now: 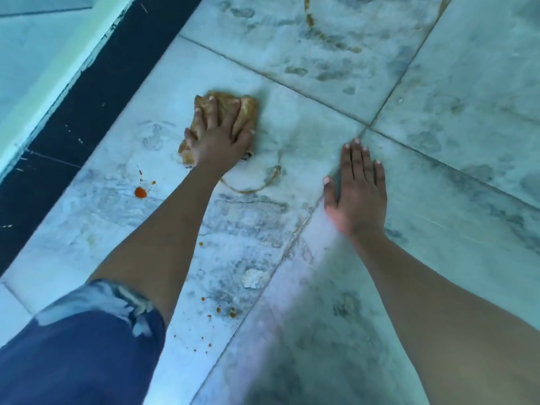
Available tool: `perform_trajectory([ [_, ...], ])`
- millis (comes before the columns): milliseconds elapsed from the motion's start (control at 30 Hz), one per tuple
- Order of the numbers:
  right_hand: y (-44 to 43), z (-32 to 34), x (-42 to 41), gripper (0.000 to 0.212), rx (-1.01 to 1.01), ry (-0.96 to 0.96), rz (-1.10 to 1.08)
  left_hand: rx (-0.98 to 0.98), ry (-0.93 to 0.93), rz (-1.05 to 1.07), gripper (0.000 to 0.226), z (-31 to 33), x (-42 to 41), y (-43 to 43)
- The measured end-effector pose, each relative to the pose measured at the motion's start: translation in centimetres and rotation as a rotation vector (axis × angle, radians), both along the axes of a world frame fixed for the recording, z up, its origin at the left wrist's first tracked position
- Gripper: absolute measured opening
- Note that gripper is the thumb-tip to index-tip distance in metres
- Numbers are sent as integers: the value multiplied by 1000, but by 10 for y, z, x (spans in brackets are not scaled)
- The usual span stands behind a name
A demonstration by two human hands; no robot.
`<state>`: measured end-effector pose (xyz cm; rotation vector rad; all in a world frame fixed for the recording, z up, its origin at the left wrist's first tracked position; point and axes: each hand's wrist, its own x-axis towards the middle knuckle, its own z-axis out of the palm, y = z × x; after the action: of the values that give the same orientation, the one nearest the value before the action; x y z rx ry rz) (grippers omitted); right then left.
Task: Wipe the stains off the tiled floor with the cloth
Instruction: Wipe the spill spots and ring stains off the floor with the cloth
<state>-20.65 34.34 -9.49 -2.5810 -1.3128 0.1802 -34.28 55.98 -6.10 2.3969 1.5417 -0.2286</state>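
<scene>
My left hand [217,135] lies flat with spread fingers on a stained tan cloth [230,108], pressing it onto the pale marble-tiled floor [292,112]. My right hand [361,188] rests flat and open on the tile to the right, holding nothing. A brown curved smear [257,187] arcs just below the cloth. An orange-red blot [140,192] with small splashes sits left of my forearm. Small orange specks [225,311] dot the tile nearer to me. A longer brown ring-shaped streak [318,30] marks the far tile.
A dark tile band [87,112] and a pale raised edge [52,77] run diagonally along the left. My knee in torn blue jeans [81,346] is at the lower left. A whitish chipped patch [254,277] sits by the grout line.
</scene>
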Motion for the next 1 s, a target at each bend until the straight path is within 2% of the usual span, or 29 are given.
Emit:
perform_trajectory([
  [67,0,0,0,69,11,-5,-1,18,6,-94,60,-3,21,-18],
  [133,-1,-1,0,68,12,-4,-10,41,17,-273,57,-5,22,-62],
  [233,-1,-2,0,70,4,-14,-6,72,8,-518,58,-8,-20,-108],
  [300,0,-3,1,72,-7,-9,-11,52,-38,-599,58,-7,-60,-104],
  [400,-3,-2,-1,75,-18,-26,-7,22,-52,-509,61,-6,-91,-61],
  [500,-1,4,1,73,-83,-4,7,-39,-53,-259,53,1,-66,-15],
  [567,3,8,3,66,-154,37,13,-57,-29,-196,49,5,-40,-14],
  [667,2,14,-5,64,-220,101,-33,-33,-5,-372,49,5,-25,-61],
  [733,-3,11,-24,65,-173,77,-38,-8,-25,-576,50,0,-44,-93],
  [800,-6,8,-45,72,-105,50,-15,-2,-64,-648,53,-4,-73,-91],
  [867,-2,3,-64,77,-66,35,22,10,-89,-476,53,-7,-92,-65],
  [1000,17,2,-96,68,9,72,88,25,-121,192,48,-6,-82,-47],
])
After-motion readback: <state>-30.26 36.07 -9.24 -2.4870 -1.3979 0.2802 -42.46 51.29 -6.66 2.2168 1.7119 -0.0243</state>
